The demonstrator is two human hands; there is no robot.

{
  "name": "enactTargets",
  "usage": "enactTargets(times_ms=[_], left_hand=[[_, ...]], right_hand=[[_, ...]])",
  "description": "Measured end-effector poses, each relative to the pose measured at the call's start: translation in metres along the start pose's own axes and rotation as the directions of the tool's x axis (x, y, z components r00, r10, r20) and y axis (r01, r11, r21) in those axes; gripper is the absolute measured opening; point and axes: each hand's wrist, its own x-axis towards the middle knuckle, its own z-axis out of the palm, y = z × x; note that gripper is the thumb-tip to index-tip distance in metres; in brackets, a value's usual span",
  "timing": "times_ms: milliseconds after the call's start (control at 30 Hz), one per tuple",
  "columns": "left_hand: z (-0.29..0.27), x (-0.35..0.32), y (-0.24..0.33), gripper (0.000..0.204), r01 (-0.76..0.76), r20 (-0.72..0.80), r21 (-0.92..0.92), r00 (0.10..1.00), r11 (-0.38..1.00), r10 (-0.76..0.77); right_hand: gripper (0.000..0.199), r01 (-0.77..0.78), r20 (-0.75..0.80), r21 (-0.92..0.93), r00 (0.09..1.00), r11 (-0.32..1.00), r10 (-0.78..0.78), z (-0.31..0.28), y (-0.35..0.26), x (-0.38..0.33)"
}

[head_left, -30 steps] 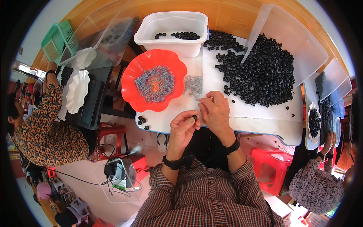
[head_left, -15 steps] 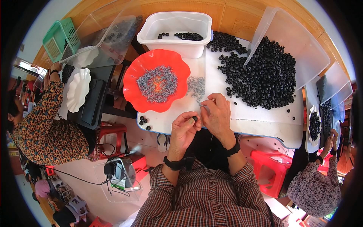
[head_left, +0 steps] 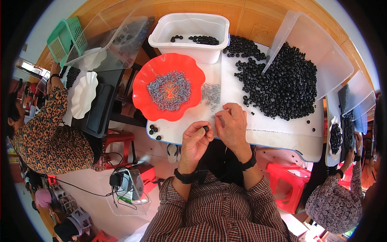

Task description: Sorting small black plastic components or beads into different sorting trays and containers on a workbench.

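Observation:
My left hand (head_left: 195, 139) is closed, pinching a small round black plastic piece (head_left: 206, 128) between thumb and fingertips. Close by on the right, my right hand (head_left: 232, 126) has thumb and fingers pressed together over the table edge; whatever they hold is too small to make out. A scalloped red dish (head_left: 141, 94) filled with tiny greyish clear pieces (head_left: 169, 86) lies beyond my left hand. More of those tiny pieces (head_left: 211, 96) are scattered on the white table (head_left: 278, 139). Several black pieces (head_left: 153, 130) sit at the table's left corner.
A large heap of black pieces (head_left: 288, 84) spills from a tipped clear bin (head_left: 328, 52) at right. Behind the dish stands a white tub (head_left: 189, 50) holding some black pieces. Co-workers sit at left (head_left: 52, 149) and right (head_left: 334, 201). Red stools (head_left: 286, 181) flank me.
My right hand has drawn slightly away from the left, widening the gap between the fingertips. My left hand keeps its black piece. The whole view has shifted a little.

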Motion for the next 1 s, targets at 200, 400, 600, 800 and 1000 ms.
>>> enactTargets(times_ms=[200,400,600,800,1000], left_hand=[[-0.002,0.001,0.001,0.023,-0.009,0.016,-0.031,1.0,0.999,0.01],[-0.002,0.001,0.002,0.023,-0.009,0.028,-0.044,1.0,0.999,0.01],[-0.004,0.001,0.001,0.022,-0.009,0.03,-0.061,0.999,0.998,0.011],[-0.003,0.002,0.002,0.022,-0.012,0.036,-0.062,0.999,0.998,0.014],[-0.007,0.0,0.001,0.023,-0.016,0.043,-0.069,0.999,0.997,0.019]], right_hand=[[0.016,-0.005,-0.032,0.014,0.999,1.0,0.006,0.002,-0.001,-0.001],[0.022,0.014,0.004,-0.003,1.0,1.0,-0.014,0.0,-0.008,0.0],[0.019,0.024,-0.023,-0.027,0.999,0.999,-0.025,0.007,-0.009,0.005],[0.019,0.027,0.016,-0.02,1.0,0.999,-0.026,0.011,-0.007,0.005],[0.019,0.011,0.017,-0.012,1.0,1.0,-0.011,0.008,-0.01,0.005]])
